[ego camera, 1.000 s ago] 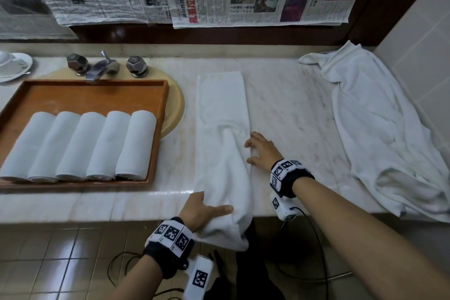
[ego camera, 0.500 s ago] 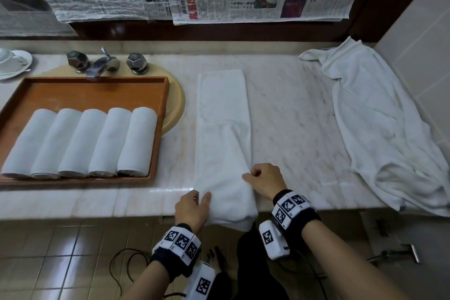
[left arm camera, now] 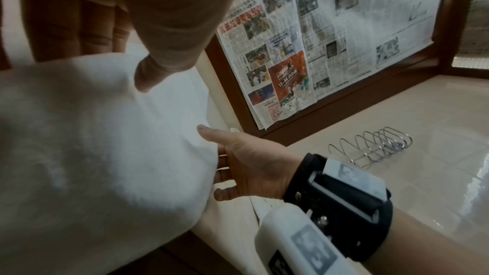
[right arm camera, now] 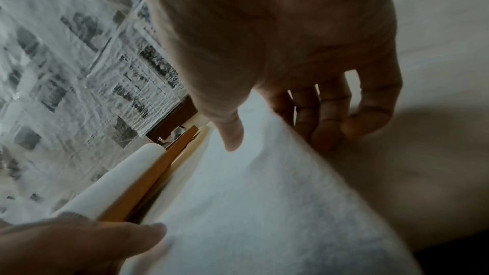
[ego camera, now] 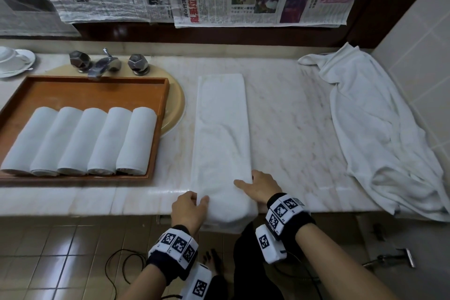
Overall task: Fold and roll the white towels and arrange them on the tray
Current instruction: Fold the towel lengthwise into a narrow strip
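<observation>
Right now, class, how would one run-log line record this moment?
step: start roll | left hand: grips near end of long folded white towel | right hand: grips same end | orange wooden tray: five rolls

My left hand (ego camera: pixel 188 210) has its fingers tucked under the folded towel (ego camera: pixel 222 143), so from the head view I see only the thumb on top. My right hand (ego camera: pixel 261 187) likewise shows its thumb, with the other fingers behind the towel's edge. The towel's near end droops over the desk (ego camera: pixel 292 114) lip, its underside hidden. The cup and saucer (ego camera: pixel 14 62) are cut off at the left edge. The newspaper (right arm camera: pixel 66 70) is blurred in my right wrist view.
</observation>
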`<move>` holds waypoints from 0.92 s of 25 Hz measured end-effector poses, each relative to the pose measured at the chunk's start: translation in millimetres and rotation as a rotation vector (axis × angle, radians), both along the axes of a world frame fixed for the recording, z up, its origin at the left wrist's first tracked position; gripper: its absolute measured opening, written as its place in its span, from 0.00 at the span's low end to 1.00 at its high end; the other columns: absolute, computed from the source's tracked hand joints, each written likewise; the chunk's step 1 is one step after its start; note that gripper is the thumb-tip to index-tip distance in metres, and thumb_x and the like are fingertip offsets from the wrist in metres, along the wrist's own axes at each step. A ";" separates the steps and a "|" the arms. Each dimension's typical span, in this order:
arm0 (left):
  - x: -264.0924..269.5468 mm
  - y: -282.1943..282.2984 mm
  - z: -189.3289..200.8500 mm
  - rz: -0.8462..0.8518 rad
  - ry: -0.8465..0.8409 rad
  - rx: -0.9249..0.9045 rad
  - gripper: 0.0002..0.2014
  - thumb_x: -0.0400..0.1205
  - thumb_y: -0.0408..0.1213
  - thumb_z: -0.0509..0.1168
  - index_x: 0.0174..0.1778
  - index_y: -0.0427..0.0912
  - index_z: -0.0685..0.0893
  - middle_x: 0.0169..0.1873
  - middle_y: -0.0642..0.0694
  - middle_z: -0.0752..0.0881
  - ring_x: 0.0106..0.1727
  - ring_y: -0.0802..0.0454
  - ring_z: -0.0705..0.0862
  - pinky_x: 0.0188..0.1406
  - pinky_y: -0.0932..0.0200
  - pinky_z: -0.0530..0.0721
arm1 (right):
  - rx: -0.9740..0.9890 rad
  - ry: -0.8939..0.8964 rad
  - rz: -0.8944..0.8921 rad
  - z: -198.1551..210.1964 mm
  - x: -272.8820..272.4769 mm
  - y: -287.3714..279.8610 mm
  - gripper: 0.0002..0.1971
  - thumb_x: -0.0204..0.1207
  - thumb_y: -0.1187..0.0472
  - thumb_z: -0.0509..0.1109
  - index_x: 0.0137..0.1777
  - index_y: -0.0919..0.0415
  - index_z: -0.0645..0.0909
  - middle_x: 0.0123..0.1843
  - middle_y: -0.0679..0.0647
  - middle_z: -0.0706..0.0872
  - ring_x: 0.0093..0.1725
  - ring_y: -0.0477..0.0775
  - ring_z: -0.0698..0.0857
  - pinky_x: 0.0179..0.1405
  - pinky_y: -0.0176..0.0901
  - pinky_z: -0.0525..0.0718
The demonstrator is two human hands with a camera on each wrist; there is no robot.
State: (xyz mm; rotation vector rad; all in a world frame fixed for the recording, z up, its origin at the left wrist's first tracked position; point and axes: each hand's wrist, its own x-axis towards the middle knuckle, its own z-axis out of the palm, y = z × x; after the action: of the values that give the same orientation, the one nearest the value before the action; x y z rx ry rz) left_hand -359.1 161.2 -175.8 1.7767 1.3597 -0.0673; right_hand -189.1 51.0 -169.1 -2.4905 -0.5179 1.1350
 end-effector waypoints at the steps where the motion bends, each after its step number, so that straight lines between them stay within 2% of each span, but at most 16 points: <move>1: -0.2 1.3 1.5 0.003 0.001 0.012 0.10 0.80 0.47 0.69 0.45 0.44 0.79 0.42 0.49 0.84 0.47 0.48 0.82 0.48 0.55 0.80 | -0.013 -0.053 0.002 -0.8 0.0 0.0 0.23 0.76 0.40 0.67 0.61 0.56 0.79 0.57 0.53 0.85 0.55 0.58 0.84 0.51 0.46 0.81; 4: -0.4 7.6 4.3 0.052 -0.024 0.000 0.12 0.79 0.45 0.71 0.55 0.47 0.78 0.47 0.49 0.83 0.49 0.49 0.82 0.53 0.53 0.83 | 0.147 -0.111 -0.158 -1.5 -1.6 -2.6 0.16 0.80 0.47 0.66 0.55 0.60 0.75 0.51 0.55 0.84 0.50 0.58 0.82 0.53 0.50 0.81; 6: -0.9 8.3 5.6 0.046 0.020 0.027 0.13 0.79 0.45 0.70 0.56 0.48 0.78 0.48 0.49 0.84 0.50 0.48 0.82 0.52 0.54 0.82 | 0.195 -0.098 -0.190 -2.2 -5.4 -4.9 0.21 0.78 0.44 0.69 0.61 0.58 0.71 0.54 0.52 0.81 0.53 0.57 0.82 0.56 0.50 0.80; 9: -1.5 8.3 4.1 0.080 0.024 0.039 0.09 0.80 0.44 0.69 0.50 0.45 0.80 0.44 0.49 0.85 0.51 0.47 0.84 0.53 0.53 0.82 | 0.151 -0.064 -0.142 -5.0 -9.0 -6.0 0.33 0.73 0.43 0.74 0.71 0.55 0.64 0.62 0.52 0.79 0.61 0.58 0.81 0.60 0.50 0.79; 12: -3.0 13.2 2.1 0.167 -0.017 0.013 0.07 0.82 0.42 0.66 0.45 0.42 0.80 0.43 0.45 0.85 0.49 0.44 0.84 0.52 0.52 0.82 | 0.103 -0.100 -0.125 -10.3 -9.9 -4.5 0.35 0.71 0.48 0.75 0.74 0.53 0.61 0.66 0.55 0.80 0.61 0.60 0.81 0.61 0.53 0.80; 14: -4.7 15.4 0.7 0.174 -0.025 -0.029 0.09 0.83 0.44 0.66 0.48 0.42 0.77 0.47 0.42 0.85 0.47 0.44 0.83 0.50 0.51 0.83 | 0.083 -0.135 -0.107 -13.4 -13.5 -3.8 0.35 0.71 0.51 0.75 0.74 0.52 0.61 0.67 0.55 0.81 0.61 0.60 0.82 0.60 0.54 0.82; 17: -6.2 16.9 1.4 0.102 -0.060 -0.087 0.17 0.77 0.51 0.73 0.50 0.47 0.75 0.42 0.46 0.85 0.44 0.47 0.85 0.48 0.50 0.85 | 0.081 -0.148 -0.099 -11.2 -15.0 -1.3 0.34 0.72 0.52 0.75 0.74 0.52 0.62 0.66 0.54 0.81 0.60 0.60 0.83 0.56 0.51 0.82; 20: -4.2 18.8 1.1 0.094 -0.093 -0.005 0.13 0.80 0.45 0.70 0.54 0.47 0.75 0.37 0.47 0.86 0.42 0.49 0.85 0.49 0.50 0.84 | 0.076 -0.131 -0.101 -11.7 -13.6 -0.6 0.36 0.72 0.51 0.75 0.76 0.51 0.60 0.66 0.55 0.81 0.59 0.60 0.83 0.56 0.51 0.81; 23: -1.6 20.9 2.1 0.062 0.023 0.000 0.13 0.83 0.46 0.64 0.58 0.47 0.71 0.46 0.44 0.86 0.48 0.45 0.83 0.48 0.53 0.78 | 0.063 -0.127 -0.105 -12.0 -14.3 -1.6 0.37 0.72 0.50 0.75 0.76 0.50 0.58 0.63 0.56 0.81 0.59 0.61 0.83 0.58 0.51 0.81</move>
State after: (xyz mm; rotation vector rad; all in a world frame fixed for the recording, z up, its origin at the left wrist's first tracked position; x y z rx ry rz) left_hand -360.6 182.2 -173.7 1.7369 1.4301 -0.0542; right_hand -203.3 49.3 -181.1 -2.5140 -0.4437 0.9119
